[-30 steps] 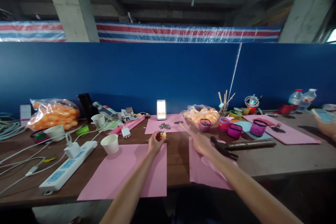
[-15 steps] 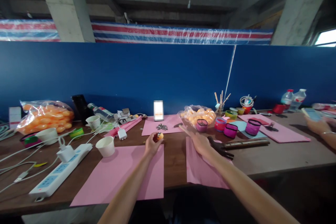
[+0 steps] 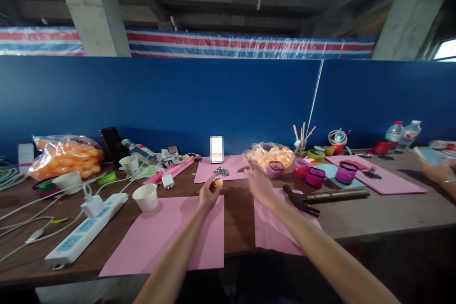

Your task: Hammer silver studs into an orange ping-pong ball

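My left hand [image 3: 208,193] is closed around a small yellow-orange ball [image 3: 218,183] with a dark spot on its upper side, just above the table edge of a pink sheet [image 3: 167,232]. My right hand [image 3: 261,186] reaches forward with its fingers stretched out and nothing visible in them. Its fingertips are close to a small dark tool [image 3: 243,169] lying on a farther pink sheet [image 3: 203,171]. On that same sheet, left of the tool, lies a heap of small metal pieces [image 3: 221,171]. Beneath my right wrist spreads a crumpled pink cloth or sheet [image 3: 274,232].
A hammer [image 3: 337,194] lies right of my right forearm. Behind it stand purple mesh-like cups [image 3: 315,177] and a bag of yellow-orange balls [image 3: 272,156]. Leftward are a paper cup [image 3: 145,198], a power strip [image 3: 85,230] and a bigger bag [image 3: 67,156]. Another person's hand [image 3: 436,172] holds a phone.
My right hand has shifted slightly left and forward, nearer the dark tool and metal pieces. My left hand keeps hold of the ball in about the same place.
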`<state>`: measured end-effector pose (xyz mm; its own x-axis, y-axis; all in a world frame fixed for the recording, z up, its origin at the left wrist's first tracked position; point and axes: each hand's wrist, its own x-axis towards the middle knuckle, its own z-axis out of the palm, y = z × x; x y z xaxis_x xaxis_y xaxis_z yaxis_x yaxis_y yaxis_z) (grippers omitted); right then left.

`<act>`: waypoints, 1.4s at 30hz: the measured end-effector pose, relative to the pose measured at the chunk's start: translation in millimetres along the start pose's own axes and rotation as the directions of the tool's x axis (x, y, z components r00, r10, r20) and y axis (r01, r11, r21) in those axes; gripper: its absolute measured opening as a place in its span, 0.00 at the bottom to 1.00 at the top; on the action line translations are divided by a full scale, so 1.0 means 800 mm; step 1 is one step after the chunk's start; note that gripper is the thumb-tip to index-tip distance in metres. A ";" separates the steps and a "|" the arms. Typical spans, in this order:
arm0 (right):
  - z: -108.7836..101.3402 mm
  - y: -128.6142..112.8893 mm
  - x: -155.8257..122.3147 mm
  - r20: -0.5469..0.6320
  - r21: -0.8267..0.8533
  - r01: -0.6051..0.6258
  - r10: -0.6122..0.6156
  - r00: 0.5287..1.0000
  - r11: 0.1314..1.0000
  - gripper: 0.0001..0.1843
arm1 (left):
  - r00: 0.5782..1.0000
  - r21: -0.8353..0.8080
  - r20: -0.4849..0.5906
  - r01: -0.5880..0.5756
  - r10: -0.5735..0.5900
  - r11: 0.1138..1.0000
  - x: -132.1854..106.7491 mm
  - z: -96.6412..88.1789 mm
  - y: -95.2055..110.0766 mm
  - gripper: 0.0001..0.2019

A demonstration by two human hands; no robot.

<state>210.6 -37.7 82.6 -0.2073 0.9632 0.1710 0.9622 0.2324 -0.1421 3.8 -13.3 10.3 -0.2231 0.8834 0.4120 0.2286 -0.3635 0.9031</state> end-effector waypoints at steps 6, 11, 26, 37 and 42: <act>0.020 -0.046 0.035 -0.009 0.042 0.101 -0.101 0.995 0.994 0.13 | 1.000 0.056 -0.014 -0.001 0.002 0.998 0.001 -0.001 0.000 0.19; 0.039 -0.061 0.072 0.019 0.055 0.035 -0.036 0.999 0.998 0.15 | 1.000 0.076 -0.012 0.002 -0.002 0.997 0.004 -0.001 -0.008 0.18; 0.068 -0.063 0.122 0.094 0.001 -0.106 0.106 0.990 0.994 0.15 | 0.999 0.018 -0.042 0.032 -0.031 0.999 0.002 0.004 -0.017 0.23; 0.079 -0.060 0.136 0.098 0.029 -0.159 0.156 0.983 0.987 0.15 | 0.998 0.034 -0.061 0.012 -0.010 0.999 0.003 0.007 -0.021 0.18; 0.083 -0.057 0.142 0.092 0.077 -0.187 0.180 0.979 0.979 0.15 | 0.998 0.053 -0.063 0.005 -0.001 0.999 0.003 0.008 -0.022 0.18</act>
<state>131.5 70.1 43.6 -0.0466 0.9975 0.0524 0.9674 0.0581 -0.2464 5.0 -2.7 -5.6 -0.2828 0.8634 0.4178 0.2773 -0.3434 0.8973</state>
